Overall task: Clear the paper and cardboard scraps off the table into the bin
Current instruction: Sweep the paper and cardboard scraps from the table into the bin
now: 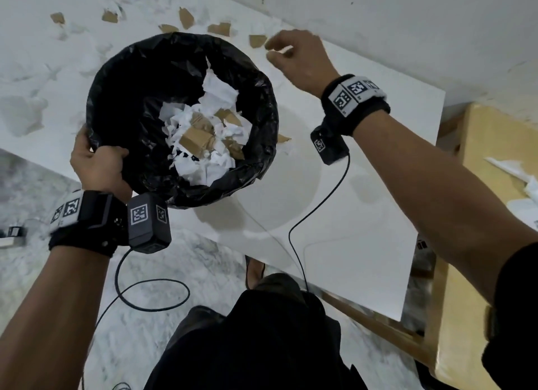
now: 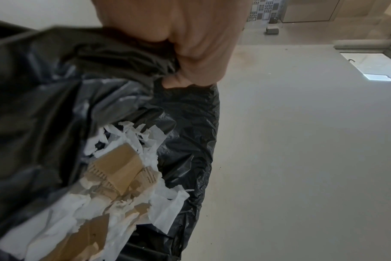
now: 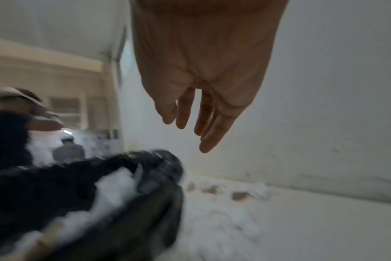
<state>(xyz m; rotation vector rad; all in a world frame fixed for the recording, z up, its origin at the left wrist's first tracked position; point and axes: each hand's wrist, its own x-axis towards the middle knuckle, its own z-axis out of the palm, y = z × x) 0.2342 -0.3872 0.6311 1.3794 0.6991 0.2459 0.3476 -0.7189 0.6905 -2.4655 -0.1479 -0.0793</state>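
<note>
A round bin (image 1: pixel 139 78) lined with a black bag is tilted over the near edge of the white table (image 1: pixel 364 215). White paper and brown cardboard scraps (image 1: pixel 203 136) lie inside it. My left hand (image 1: pixel 97 162) grips the bin's near rim, seen close in the left wrist view as fingers (image 2: pixel 196 58) curled over the black bag (image 2: pixel 56 88). My right hand (image 1: pixel 291 55) hovers above the far table edge beside a cardboard scrap (image 1: pixel 256 41), fingers (image 3: pixel 203 123) loosely extended and holding nothing. More cardboard scraps (image 1: pixel 186 18) and paper bits lie along the far side.
A white wall (image 1: pixel 407 26) rises just behind the table. One small cardboard scrap (image 1: pixel 283 139) lies right of the bin. Cardboard boxes (image 1: pixel 489 162) stand to the right of the table. Wrist-camera cables (image 1: pixel 317 206) hang over the table and marble floor (image 1: pixel 145 273).
</note>
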